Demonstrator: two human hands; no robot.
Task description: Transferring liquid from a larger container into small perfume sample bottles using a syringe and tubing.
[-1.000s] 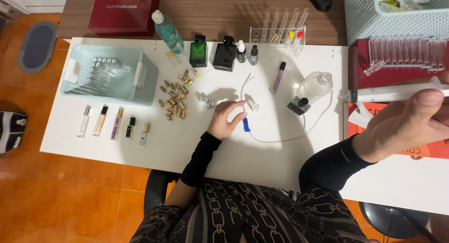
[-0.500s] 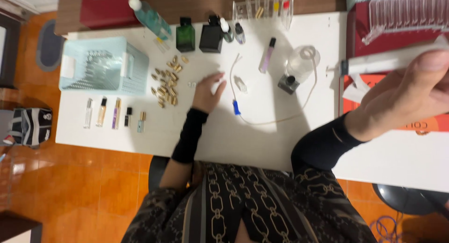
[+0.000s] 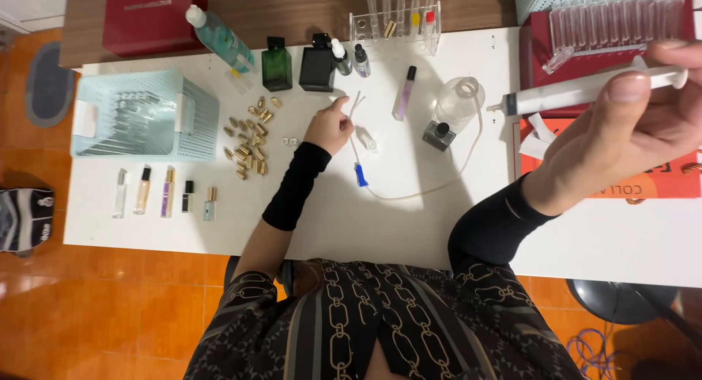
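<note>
My right hand (image 3: 629,131) is raised near the camera and grips a large clear syringe (image 3: 578,93) that points left. My left hand (image 3: 329,128) rests on the white table (image 3: 395,219), fingers pinched at the end of a thin clear tube (image 3: 409,194). That tube runs past a blue connector (image 3: 360,177) and curves up to a toppled clear bottle with a black cap (image 3: 453,109). A small clear vial (image 3: 368,139) lies just right of the left hand. Gold caps (image 3: 248,142) are scattered to its left.
A pale blue basket (image 3: 142,113) holds vials at the left, with a row of small spray vials (image 3: 164,194) below it. Green and black perfume bottles (image 3: 296,62), a test-tube rack (image 3: 395,22), a red box (image 3: 153,14) and a tray of clear tubes (image 3: 621,25) line the back.
My left hand moved up the table from near the blue connector to the tube's upper end. My right hand turned so the syringe shows fully. The view shifted.
</note>
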